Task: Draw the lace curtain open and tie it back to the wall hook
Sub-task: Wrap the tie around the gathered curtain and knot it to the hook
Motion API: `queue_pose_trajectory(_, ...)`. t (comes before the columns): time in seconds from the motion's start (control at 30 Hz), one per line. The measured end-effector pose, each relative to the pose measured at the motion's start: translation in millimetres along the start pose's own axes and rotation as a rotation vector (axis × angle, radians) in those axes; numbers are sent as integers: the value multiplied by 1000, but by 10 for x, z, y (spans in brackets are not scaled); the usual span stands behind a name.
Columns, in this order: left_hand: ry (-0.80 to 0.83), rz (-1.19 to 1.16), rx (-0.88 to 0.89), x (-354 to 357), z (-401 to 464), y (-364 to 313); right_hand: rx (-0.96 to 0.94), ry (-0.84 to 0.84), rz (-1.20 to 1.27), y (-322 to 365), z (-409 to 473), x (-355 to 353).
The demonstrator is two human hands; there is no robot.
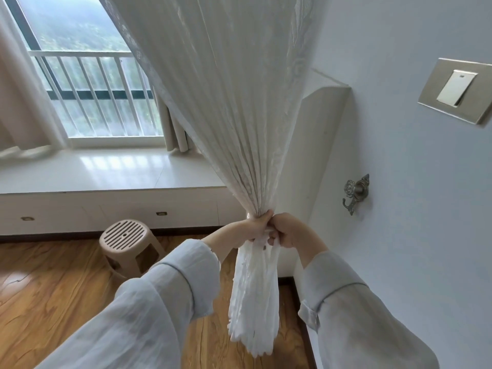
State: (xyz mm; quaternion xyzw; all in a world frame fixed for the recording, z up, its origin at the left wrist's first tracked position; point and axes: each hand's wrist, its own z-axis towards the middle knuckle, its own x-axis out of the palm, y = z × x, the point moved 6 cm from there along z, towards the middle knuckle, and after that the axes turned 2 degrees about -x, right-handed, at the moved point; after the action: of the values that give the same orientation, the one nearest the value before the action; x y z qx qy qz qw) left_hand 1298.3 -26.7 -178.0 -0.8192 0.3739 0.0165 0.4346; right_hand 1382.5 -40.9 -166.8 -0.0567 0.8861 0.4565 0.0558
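Note:
The white lace curtain (229,102) is gathered into one bunch that narrows to my hands and hangs below them as a crumpled tail (254,296). My left hand (250,226) grips the bunch from the left. From the right, my right hand (288,230) holds the same narrow point, its fingers curled against the fabric; whether a tie-back is among them is hidden. The ornate metal wall hook (355,194) is on the pale wall, to the right of my hands and slightly higher, with nothing on it.
A beige plastic stool (127,241) stands on the wooden floor at lower left. Behind it runs a white window seat (106,171) under a barred window. A white boxed column (322,145) rises behind the curtain. A light switch (456,87) sits high on the right wall.

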Motion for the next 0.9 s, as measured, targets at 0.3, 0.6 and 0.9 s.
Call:
queue_pose_trajectory(0.3, 10, 60, 36, -121, -227, 71, -61, 11, 55, -25, 102, -68)
queue_pose_trajectory(0.6, -239, 175, 99, -260, -260, -33, -143, -54, -45, 36, 245, -87)
queue_pose_trajectory(0.9, -381, 332, 120, -385, -292, 13, -152, -42, -22, 39, 234, -75)
